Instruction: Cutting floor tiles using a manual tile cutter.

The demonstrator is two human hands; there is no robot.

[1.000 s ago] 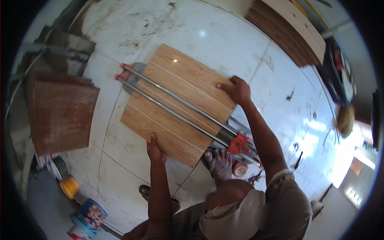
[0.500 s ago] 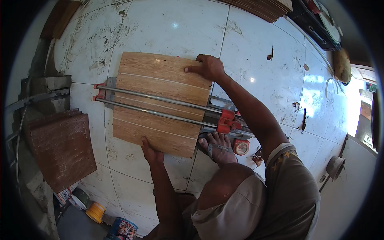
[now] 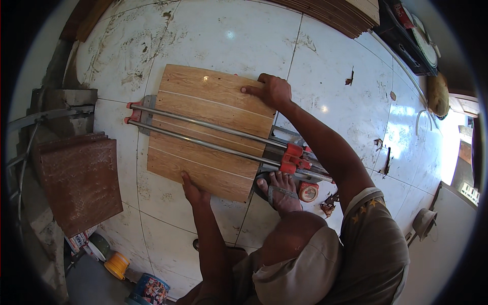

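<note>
A square wood-patterned tile [image 3: 208,91] lies under the twin steel rails of a manual tile cutter [image 3: 198,127], whose red carriage [image 3: 295,156] sits past the tile's right edge. My left hand [image 3: 194,193] grips the tile's near edge, its thumb on top. At the far right corner my right hand [image 3: 272,91] holds the tile, thumb over the face and other fingers curled round the edge. My sandalled foot [image 3: 280,190] is beside the cutter's right end, next to a red tape measure [image 3: 308,192].
Brown tiles [image 3: 79,183] are stacked at the left, near buckets [image 3: 117,264]. More tiles [image 3: 330,20] lie stacked at the top, beside a dark case [image 3: 412,46] and a sack [image 3: 437,94]. Small debris [image 3: 349,76] is scattered on the white floor.
The view has turned, so the cutter and tile appear more level than a second ago. Both hands keep their hold on the tile, and the carriage stays at the right.
</note>
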